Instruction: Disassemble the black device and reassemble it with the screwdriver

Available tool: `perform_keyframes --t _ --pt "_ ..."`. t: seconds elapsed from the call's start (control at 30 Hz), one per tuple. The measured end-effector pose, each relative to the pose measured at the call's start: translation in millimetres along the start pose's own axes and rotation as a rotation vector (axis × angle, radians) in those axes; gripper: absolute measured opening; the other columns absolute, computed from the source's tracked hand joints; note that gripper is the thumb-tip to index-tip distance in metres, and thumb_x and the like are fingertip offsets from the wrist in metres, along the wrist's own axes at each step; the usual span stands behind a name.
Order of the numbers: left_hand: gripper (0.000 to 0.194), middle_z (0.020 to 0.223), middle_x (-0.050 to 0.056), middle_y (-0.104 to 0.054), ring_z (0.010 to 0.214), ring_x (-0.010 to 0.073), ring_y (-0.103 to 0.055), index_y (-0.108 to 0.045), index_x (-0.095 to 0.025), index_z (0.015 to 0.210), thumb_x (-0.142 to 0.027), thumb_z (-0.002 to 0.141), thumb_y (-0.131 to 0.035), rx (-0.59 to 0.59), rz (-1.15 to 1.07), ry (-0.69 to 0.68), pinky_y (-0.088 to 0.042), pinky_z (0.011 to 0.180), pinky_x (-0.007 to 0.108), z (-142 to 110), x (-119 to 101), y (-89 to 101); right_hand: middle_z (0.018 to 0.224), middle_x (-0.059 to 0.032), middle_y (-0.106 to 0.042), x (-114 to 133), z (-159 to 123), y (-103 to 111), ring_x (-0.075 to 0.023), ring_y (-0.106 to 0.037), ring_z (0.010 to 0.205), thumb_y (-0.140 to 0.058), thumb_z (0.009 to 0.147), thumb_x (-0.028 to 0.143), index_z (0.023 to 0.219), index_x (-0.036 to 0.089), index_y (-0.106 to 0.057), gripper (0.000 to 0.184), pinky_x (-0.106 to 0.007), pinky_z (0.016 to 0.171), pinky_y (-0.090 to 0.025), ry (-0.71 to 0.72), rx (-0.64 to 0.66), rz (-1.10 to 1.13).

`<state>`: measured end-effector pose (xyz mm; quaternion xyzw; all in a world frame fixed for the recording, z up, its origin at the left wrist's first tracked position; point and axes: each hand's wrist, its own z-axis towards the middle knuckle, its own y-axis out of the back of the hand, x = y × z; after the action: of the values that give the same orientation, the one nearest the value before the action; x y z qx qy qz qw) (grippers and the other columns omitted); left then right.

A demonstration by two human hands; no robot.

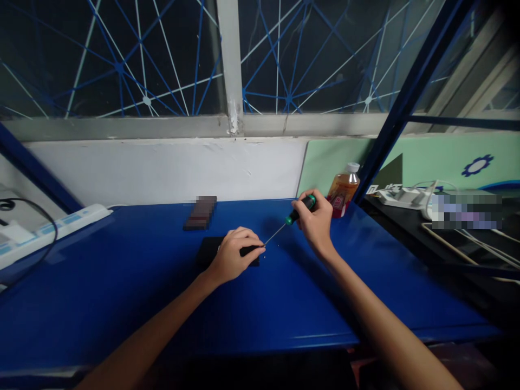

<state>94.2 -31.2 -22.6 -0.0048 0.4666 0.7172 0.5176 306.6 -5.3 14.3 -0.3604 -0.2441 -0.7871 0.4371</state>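
Screwdriver [289, 220] gripped in curled right hand [317, 218], small black object [246, 251] pinched in left hand [233, 251], dark flat item [207, 251] seen beneath left hand

Your left hand [236, 250] and right hand [316, 219] are both bare, and so are the wrists behind them. Your fingers [242, 234] are slender; the nails are too small to make out. Your left forearm [164, 320] and right forearm [376, 314] are uncovered too, slim and smooth in outline, narrowest at the wrist and widening evenly toward the front edge of the tabletop [320, 342]. Near that edge, your left forearm falls into deeper shade than at its wrist.
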Motion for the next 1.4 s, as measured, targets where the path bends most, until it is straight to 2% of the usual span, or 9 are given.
perform_keyframes --t 0.37,0.6,0.83,0.93,1.03,1.13,1.23,1.4 --pt "0.014 0.084 0.003 -0.071 0.085 0.0203 -0.064 -0.073 -0.022 0.078 -0.027 0.088 -0.064 -0.033 -0.072 0.013 -0.05 0.082 0.039 1.8 -4.2 2.5 0.059 0.0057 -0.045 5.7 -1.2 2.0 -0.0096 -0.045 0.046 -0.058 0.075 0.025 0.078 0.023 -0.05 0.009 -0.024 0.044 -0.038 -0.011 -0.003 0.022" --pt "0.016 0.081 0.006 -0.072 0.08 0.0208 -0.065 -0.074 -0.02 0.077 -0.029 0.087 -0.064 -0.086 -0.141 0.034 -0.053 0.077 0.036 2.9 -2.7 4.7 0.061 0.0054 -0.047 15.7 -5.1 5.2 -0.0098 -0.045 0.048 -0.059 0.078 0.029 0.081 0.023 -0.051 0.011 -0.024 0.045 -0.04 0.038 0.01 0.0" --pt "0.016 0.084 0.006 -0.071 0.082 0.0201 -0.065 -0.074 -0.02 0.081 -0.028 0.089 -0.062 -0.072 -0.152 0.062 -0.052 0.078 0.037 3.1 -3.1 7.4 0.061 0.005 -0.047 12.4 -4.2 3.2 -0.0101 -0.047 0.047 -0.059 0.081 0.033 0.081 0.023 -0.05 0.013 -0.025 0.046 -0.041 0.03 0.024 -0.004" --pt "0.02 0.099 0.007 -0.07 0.094 0.0228 -0.063 -0.073 -0.023 0.101 -0.035 0.087 -0.065 -0.024 -0.066 0.073 -0.05 0.086 0.041 3.1 -1.9 10.5 0.061 0.0053 -0.046 10.5 -3.6 2.3 -0.0098 -0.046 0.047 -0.059 0.08 0.031 0.081 0.023 -0.05 0.012 -0.025 0.046 -0.04 0.018 0.023 -0.004" --pt "0.056 0.121 0.008 -0.062 0.113 0.0285 -0.055 -0.057 -0.028 0.13 -0.048 0.08 -0.07 0.084 0.086 0.075 -0.043 0.096 0.048 1.7 1.4 14.6 0.06 0.0056 -0.046 9.9 -2.1 3.4 -0.0096 -0.046 0.047 -0.059 0.08 0.032 0.08 0.022 -0.051 0.013 -0.024 0.045 -0.04 0.016 0.027 -0.012" --pt "0.078 0.128 0.009 -0.059 0.12 0.0326 -0.05 -0.043 -0.03 0.141 -0.059 0.074 -0.071 0.199 0.182 0.055 -0.038 0.098 0.052 -0.9 5.8 16.9 0.06 0.0054 -0.047 9.5 0.7 5.3 -0.0096 -0.047 0.048 -0.059 0.079 0.031 0.079 0.022 -0.05 0.013 -0.024 0.045 -0.04 0.023 0.009 -0.005" --pt "0.076 0.129 0.009 -0.058 0.119 0.0337 -0.049 -0.044 -0.03 0.14 -0.061 0.075 -0.069 0.273 0.244 0.018 -0.035 0.099 0.053 -3.1 8.6 16.2 0.061 0.005 -0.048 8.6 2.8 6.2 -0.0096 -0.047 0.048 -0.06 0.078 0.029 0.078 0.022 -0.05 0.012 -0.024 0.045 -0.04 0.027 0.003 -0.001" --pt "0.066 0.129 0.008 -0.056 0.12 0.0326 -0.047 -0.048 -0.03 0.136 -0.059 0.079 -0.066 0.293 0.296 0.025 -0.031 0.102 0.053 -4.2 8.2 13.6 0.06 0.0057 -0.047 6.5 2.4 5.7 -0.0085 -0.045 0.046 -0.061 0.077 0.027 0.078 0.022 -0.051 0.012 -0.023 0.044 -0.039 0.028 0.02 -0.001"
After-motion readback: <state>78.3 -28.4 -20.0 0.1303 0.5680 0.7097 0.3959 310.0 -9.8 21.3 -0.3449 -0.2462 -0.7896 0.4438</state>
